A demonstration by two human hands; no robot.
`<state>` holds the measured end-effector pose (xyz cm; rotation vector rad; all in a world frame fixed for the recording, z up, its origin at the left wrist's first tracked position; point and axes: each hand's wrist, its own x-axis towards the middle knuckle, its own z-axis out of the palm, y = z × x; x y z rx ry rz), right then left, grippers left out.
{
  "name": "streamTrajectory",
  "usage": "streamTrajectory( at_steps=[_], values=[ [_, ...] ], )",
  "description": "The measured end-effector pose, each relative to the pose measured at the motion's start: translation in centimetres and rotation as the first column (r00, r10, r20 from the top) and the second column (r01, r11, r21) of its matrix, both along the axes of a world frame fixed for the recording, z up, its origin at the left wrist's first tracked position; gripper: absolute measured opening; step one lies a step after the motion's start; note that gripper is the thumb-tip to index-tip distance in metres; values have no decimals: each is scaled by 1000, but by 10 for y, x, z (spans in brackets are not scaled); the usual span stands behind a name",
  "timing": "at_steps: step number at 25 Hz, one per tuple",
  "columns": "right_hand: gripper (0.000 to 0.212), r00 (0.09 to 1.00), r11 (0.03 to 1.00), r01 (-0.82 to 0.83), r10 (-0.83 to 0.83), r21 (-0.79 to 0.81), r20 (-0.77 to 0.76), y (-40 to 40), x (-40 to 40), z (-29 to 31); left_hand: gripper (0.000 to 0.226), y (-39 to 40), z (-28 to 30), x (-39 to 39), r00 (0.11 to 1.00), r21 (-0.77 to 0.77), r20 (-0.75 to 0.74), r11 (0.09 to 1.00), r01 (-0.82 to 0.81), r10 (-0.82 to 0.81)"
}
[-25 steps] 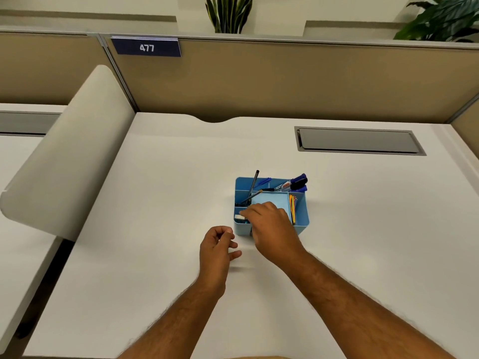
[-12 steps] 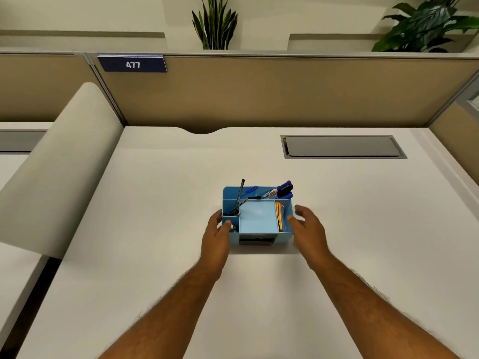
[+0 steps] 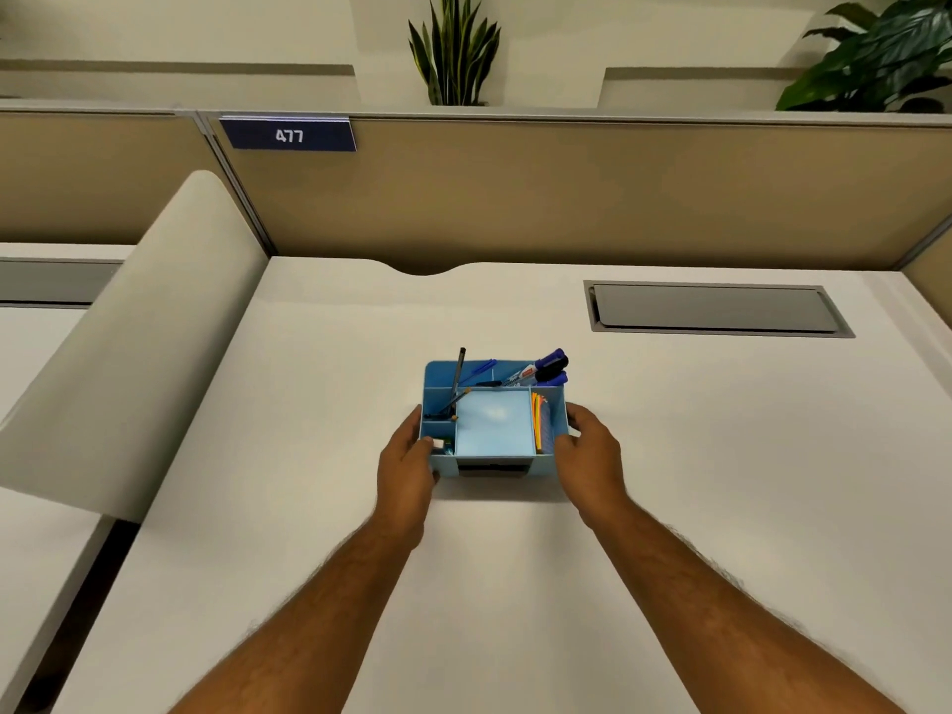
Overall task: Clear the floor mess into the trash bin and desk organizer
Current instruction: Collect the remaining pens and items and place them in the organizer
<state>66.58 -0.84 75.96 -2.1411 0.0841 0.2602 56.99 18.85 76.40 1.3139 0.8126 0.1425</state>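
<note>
A light blue desk organizer (image 3: 444, 465) stands on the white desk (image 3: 669, 507), near its middle. Its back compartments hold pens and blue markers (image 3: 543, 367). A blue pad of notes (image 3: 493, 422) fills the centre, with yellow and orange strips (image 3: 538, 422) to its right. A small white eraser (image 3: 438, 443) lies in the front left compartment. My left hand (image 3: 407, 468) grips the organizer's left side, thumb over the rim. My right hand (image 3: 592, 458) grips its right side. The trash bin and the floor are out of view.
A grey cable hatch (image 3: 716, 307) is set into the desk at the back right. A curved white divider (image 3: 129, 347) rises along the desk's left edge. A tan partition (image 3: 566, 193) with a "477" label (image 3: 288, 135) closes the back; plants stand behind it.
My right hand left the organizer's front left compartment and moved to its right side. My left hand went from a loose fist on the desk to the left side. Both now hold the organizer.
</note>
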Motion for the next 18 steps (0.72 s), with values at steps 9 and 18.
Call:
streamTrajectory(
  at_steps=[9,18],
  values=[
    [43,981,981,-193,192,-21,-36,82,29,8,54,85,-3,29,991,63,-25,989,-133,135],
    [51,962,966,-257,255,-10,-95,76,25,4,43,85,-13,19,995,126,-33,988,-90,95]
  ],
)
